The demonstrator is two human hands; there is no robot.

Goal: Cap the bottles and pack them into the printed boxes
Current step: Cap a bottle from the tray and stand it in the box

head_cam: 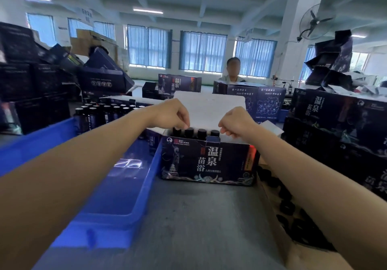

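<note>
Curling its fingers downward, the left grip [172,115] puts its fingertips on the black cap of one of the bottles [189,132] at the left end of the row, but I cannot tell if it really pinches the cap or only touches it. The right grip [237,123] is also curled, like a loose fist, just above the right end of the same row; if it holds something, this is hidden. Four capped bottles stand upright in the printed box [209,162], and only their tops show over its front wall. Its white lid flap [209,107] stands up behind both grips. The box stands on the grey table [199,223], touching the side of a blue crate [144,188] on the left. At the far end of the crate more dark bottles [100,111] stand close together. On the right, loose black caps [287,206] lie beside the right forearm. Stacks of dark printed boxes [335,127] rise on both sides, and another person [233,68] sits across the table.
</note>
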